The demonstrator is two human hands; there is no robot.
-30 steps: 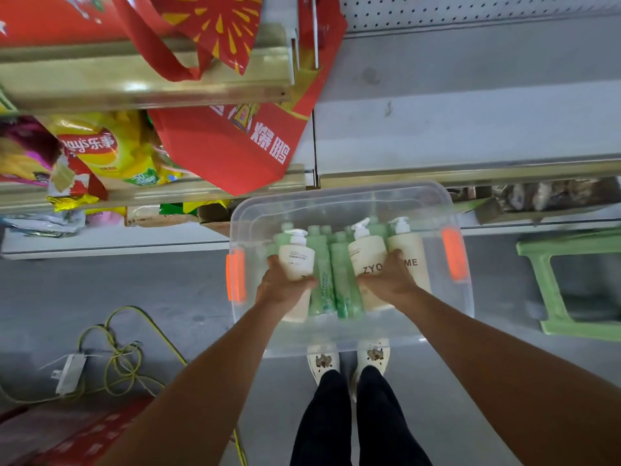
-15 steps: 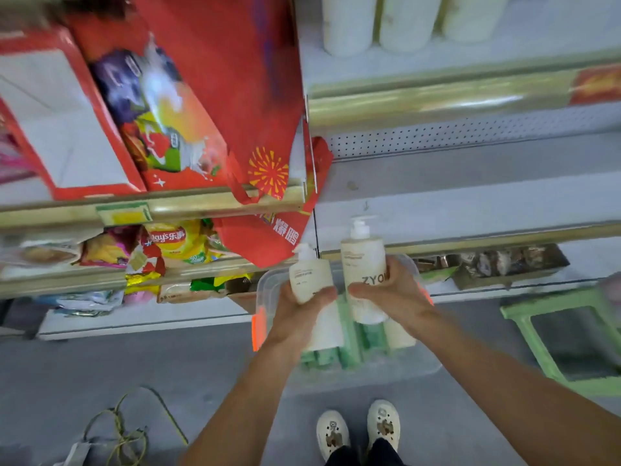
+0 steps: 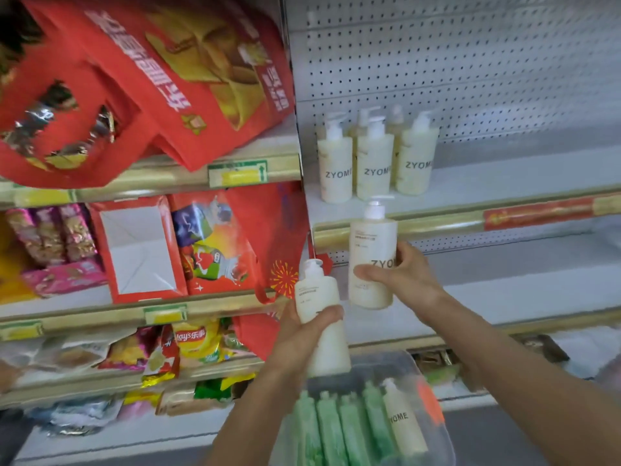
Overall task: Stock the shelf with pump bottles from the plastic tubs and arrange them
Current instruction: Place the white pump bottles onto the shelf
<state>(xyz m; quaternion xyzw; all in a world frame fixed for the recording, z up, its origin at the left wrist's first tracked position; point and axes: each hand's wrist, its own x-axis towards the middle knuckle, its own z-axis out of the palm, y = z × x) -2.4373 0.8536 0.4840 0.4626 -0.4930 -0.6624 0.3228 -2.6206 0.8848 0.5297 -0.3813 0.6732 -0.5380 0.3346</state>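
Early: few cream bottles (image 3: pixel 373 163) on shelf (image 3: pixel 504 178); left hand (image 3: pixel 295 334), right hand (image 3: pixel 408 280) each wrapped round another; tub (image 3: pixel 440 428) well stocked

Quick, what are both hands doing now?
Left hand: holding a cream pump bottle.
Right hand: holding a taller cream bottle.

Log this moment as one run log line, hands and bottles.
left hand: grips cream bottle | right hand: grips ZYOME bottle | both above tub, below shelf
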